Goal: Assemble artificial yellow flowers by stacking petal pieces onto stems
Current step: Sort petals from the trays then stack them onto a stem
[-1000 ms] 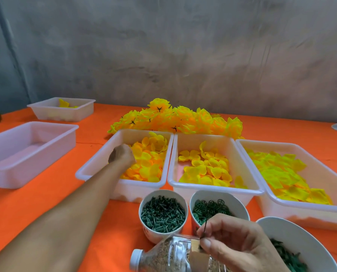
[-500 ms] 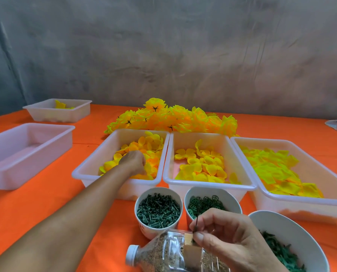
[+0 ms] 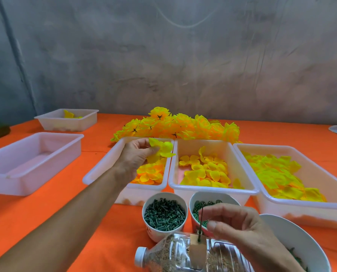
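My left hand (image 3: pixel 134 156) is raised over the left petal tray (image 3: pixel 99 169) and pinches a yellow petal piece (image 3: pixel 162 148) between thumb and fingers. Near the front edge my right hand (image 3: pixel 240 232) pinches a thin dark green stem (image 3: pixel 201 222) that stands upright, its lower end stuck into a tan patch on a plastic bottle (image 3: pixel 175 254) lying on its side. Two more petal trays, the middle tray (image 3: pixel 212 190) and the right tray (image 3: pixel 305 205), hold loose yellow petals. A heap of finished yellow flowers (image 3: pixel 179 125) lies behind the trays.
A cup of dark green pegs (image 3: pixel 164 214) and a cup of green rings (image 3: pixel 208 206) stand before the trays. A white bowl (image 3: pixel 301 242) with green pieces sits at the right. An empty white tray (image 3: pixel 32 161) and a smaller tray (image 3: pixel 67 119) stand on the orange cloth at left.
My left hand has lifted out of the left tray with a petal piece pinched in it. My right hand stayed at the stem on the bottle.
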Tool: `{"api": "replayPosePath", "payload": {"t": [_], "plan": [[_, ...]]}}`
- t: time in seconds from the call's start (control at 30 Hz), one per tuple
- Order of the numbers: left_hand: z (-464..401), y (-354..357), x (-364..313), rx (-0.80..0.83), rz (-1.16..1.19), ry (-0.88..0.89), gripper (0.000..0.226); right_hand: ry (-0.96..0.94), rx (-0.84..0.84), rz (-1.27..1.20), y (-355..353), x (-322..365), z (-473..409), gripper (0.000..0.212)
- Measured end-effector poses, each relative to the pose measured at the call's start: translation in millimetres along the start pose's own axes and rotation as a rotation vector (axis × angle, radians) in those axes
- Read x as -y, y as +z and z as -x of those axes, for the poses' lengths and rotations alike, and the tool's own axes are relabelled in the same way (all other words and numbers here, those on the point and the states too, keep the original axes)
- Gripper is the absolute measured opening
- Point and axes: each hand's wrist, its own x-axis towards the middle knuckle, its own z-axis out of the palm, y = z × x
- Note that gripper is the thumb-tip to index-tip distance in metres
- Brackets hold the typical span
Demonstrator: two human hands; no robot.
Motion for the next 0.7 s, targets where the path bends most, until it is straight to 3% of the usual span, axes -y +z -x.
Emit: {"api": "replayPosePath", "payload": {"t": [0.1,0.2,0.3,0.4,0.5,0.7], "plan": [[19.6,16.9,-17.6,0.002,0.089,-0.003,0.013,-0.067,-0.279,-0.027,-6.0,11.2,-8.4,0.020],[40.5,39.1,-32.3,0.030,0.126,0.010,0.009,-0.098,-0.382,-0.047,-8.2,30.7,-22.9,0.044],[62.7,61.7,-42.3,0.093,0.170,0.022,0.007,-0.055,-0.340,-0.096,1.2,50.8,-34.4,0.050],[78.8,74.7,-44.7,0.138,0.182,-0.006,0.006,-0.030,-0.312,-0.126,8.5,57.6,-38.2,0.030],[86.4,76.4,-45.7,0.161,0.223,-0.151,0.007,0.023,-0.326,-0.266,8.5,54.1,-40.7,0.021],[91.3,73.8,-53.4,0.157,0.382,-0.406,0.014,0.075,-0.201,-0.589,13.0,51.0,-36.0,0.011]]}}
